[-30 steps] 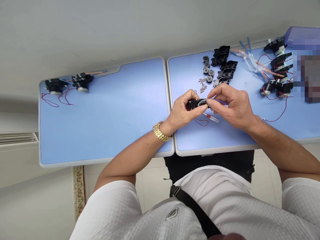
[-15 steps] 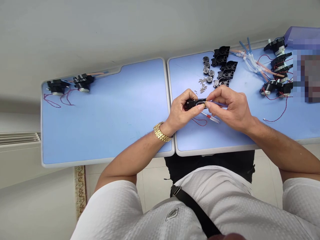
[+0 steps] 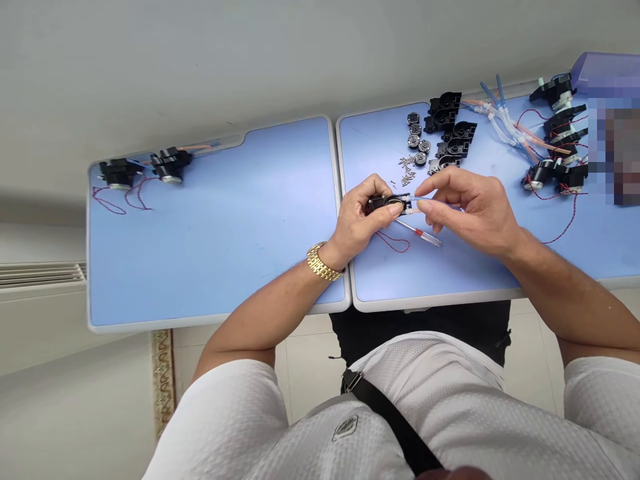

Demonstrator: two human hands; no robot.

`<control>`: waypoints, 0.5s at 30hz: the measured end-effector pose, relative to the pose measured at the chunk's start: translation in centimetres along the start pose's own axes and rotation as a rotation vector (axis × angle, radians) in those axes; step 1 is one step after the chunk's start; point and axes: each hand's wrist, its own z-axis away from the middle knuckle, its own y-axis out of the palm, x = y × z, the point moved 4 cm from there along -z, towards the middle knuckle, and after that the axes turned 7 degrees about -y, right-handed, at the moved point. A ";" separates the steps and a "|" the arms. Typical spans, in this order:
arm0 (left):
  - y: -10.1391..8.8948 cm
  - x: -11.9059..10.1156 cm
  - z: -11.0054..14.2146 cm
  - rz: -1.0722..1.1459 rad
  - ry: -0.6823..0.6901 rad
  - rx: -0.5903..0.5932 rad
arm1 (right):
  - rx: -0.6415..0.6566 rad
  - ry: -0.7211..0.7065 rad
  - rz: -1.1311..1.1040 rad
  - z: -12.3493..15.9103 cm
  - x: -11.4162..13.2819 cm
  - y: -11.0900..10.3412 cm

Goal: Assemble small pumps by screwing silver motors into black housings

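Note:
My left hand (image 3: 364, 217) is wrapped round a small black pump head (image 3: 379, 203), with the thumb pressed on its near side. White fittings and a blue tube (image 3: 425, 198) come out of its right end. My right hand (image 3: 473, 207) has its thumb and index finger on either side of that tube, close to the pump head; its other fingers are curled. Below the hands lies a screwdriver (image 3: 427, 237) with a clear handle, its shaft pointing toward the left hand. A red twisted wire (image 3: 400, 249) loops out beneath the left hand.
Beyond the hands are loose screws (image 3: 407, 177), round roller parts (image 3: 414, 141) and black housings (image 3: 453, 148). Blue and orange tubes (image 3: 505, 123) lie farther right, beside wired pump units (image 3: 560, 130). Two more pump units (image 3: 170, 163) stand on the left table (image 3: 210, 247). A gap separates the tables.
My right fingers have moved off the pump head's face and loosened slightly round the tube. The pump head has shifted a little left, and its white fittings now show.

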 end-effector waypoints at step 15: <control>0.0 -0.6 0.0 0.019 0.098 0.027 | 0.000 0.011 0.068 -0.8 0.8 -0.7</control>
